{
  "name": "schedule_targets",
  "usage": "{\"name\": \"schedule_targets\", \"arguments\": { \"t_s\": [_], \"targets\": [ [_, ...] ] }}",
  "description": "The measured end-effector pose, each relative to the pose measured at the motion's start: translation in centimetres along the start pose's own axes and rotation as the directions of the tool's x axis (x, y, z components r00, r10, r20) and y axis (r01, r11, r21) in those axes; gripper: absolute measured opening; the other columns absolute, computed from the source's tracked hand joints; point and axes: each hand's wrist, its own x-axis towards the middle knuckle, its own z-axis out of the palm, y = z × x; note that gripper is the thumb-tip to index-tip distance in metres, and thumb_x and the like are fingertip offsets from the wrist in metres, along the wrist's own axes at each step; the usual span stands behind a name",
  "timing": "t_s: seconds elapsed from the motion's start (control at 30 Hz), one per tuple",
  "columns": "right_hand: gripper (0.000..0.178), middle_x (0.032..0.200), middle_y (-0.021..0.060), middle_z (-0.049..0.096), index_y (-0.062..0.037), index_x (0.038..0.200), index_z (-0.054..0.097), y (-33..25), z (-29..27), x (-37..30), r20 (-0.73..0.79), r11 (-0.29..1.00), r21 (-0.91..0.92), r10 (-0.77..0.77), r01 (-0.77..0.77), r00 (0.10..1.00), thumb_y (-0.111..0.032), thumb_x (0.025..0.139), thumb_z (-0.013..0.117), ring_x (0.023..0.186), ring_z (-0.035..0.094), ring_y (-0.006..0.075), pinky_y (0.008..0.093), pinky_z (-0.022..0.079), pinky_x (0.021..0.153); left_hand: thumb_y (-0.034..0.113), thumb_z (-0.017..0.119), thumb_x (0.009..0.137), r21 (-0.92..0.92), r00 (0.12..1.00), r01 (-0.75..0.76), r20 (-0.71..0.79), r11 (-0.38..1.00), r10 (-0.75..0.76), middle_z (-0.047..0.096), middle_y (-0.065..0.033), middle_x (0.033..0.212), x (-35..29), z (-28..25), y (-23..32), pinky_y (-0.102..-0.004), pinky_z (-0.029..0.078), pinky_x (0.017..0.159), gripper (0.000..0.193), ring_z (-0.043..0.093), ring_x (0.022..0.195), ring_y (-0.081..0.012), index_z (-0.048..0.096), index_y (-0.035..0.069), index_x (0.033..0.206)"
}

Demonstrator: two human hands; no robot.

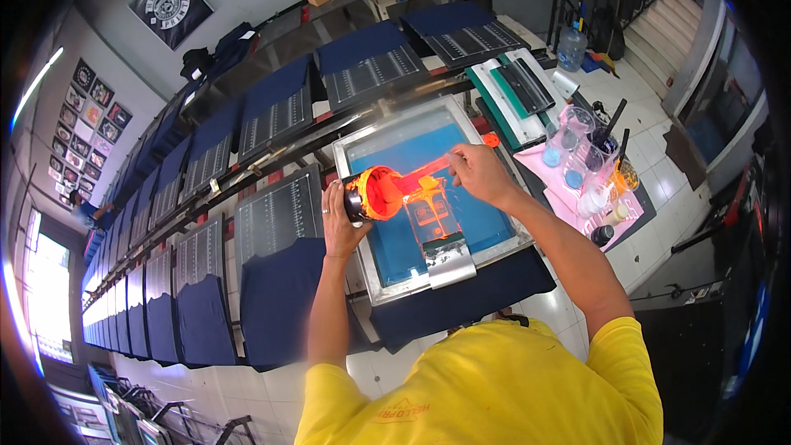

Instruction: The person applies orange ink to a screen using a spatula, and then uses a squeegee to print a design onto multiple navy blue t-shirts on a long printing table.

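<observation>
Currently your left hand grips a tilted ink tub above the blue screen, and your right hand clasps an orange spatula near its mouth. Nearer you, a squeegee lies at the screen's edge; plastic cups stand to the right.

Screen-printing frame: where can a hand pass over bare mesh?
Bare blue mesh borders the frame's upper bar and lies either side of the squeegee. The middle is crowded: left hand with ink tub, right hand with spatula, orange ink. Cups crowd the pink sheet.
</observation>
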Motion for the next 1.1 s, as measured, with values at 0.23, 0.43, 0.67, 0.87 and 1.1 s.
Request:
{"name": "schedule_targets", "arguments": {
  "t_s": [0.23,0.43,0.67,0.87,1.1],
  "targets": [
    [0.03,0.078,0.0141,0.069,0.0072,0.096,0.065,2.7,-0.3,-0.2,0.029,0.972,0.135,0.189,-0.191,0.982,-0.021,0.102,0.057,0.063,0.071,0.0195,0.0314,0.055,0.054,0.016,0.088,0.058,0.038,0.999,-0.053,-0.004,0.998,0.053,0.043,-0.0202,0.148,0.2,0.3,-0.1,-0.0574,0.029,0.119,0.107,0.039,0.139,-0.0424,0.032,0.004,0.148],
    [0.032,0.076,0.0105,0.065,0.0063,0.095,0.064,5.4,0.0,-0.9,0.061,0.9,0.285,0.326,-0.329,0.944,-0.024,0.103,0.057,0.06,0.066,0.0175,0.0311,0.055,0.053,0.014,0.085,0.06,0.095,0.995,-0.096,0.043,0.991,0.092,0.043,-0.0202,0.148,0.8,0.3,0.1,-0.0578,0.028,0.119,0.102,0.039,0.139,-0.0425,0.033,0.003,0.147],
    [0.025,0.08,0.0094,0.066,0.0021,0.097,0.066,7.6,0.2,-2.2,0.198,0.621,0.53,0.571,-0.577,0.797,-0.021,0.103,0.056,0.065,0.066,0.018,0.0323,0.057,0.058,0.01,0.085,0.058,0.108,0.995,-0.102,0.022,0.989,0.1,0.042,-0.0205,0.149,0.9,0.8,0.4,-0.0581,0.028,0.12,0.103,0.037,0.141,-0.0428,0.033,0.003,0.147],
    [0.023,0.081,0.0097,0.066,0.0008,0.099,0.065,11.0,1.4,-3.6,0.303,0.277,0.767,0.64,-0.579,0.706,-0.02,0.102,0.057,0.068,0.066,0.0193,0.0335,0.057,0.06,0.011,0.086,0.057,0.103,0.996,-0.073,-0.041,0.992,0.077,0.042,-0.0208,0.149,1.1,1.5,0.8,-0.0572,0.028,0.12,0.106,0.037,0.141,-0.043,0.031,0.003,0.148],
    [0.024,0.084,0.0113,0.068,0.0005,0.1,0.065,11.8,0.9,-4.4,0.247,0.238,0.834,0.645,-0.498,0.723,-0.023,0.102,0.059,0.072,0.067,0.0211,0.0344,0.058,0.064,0.019,0.09,0.059,0.027,0.992,0.115,-0.064,0.993,-0.113,0.043,-0.0216,0.149,0.3,2.2,1.6,-0.0529,0.03,0.118,0.109,0.039,0.138,-0.0426,0.031,0.003,0.15]
  ]
}}
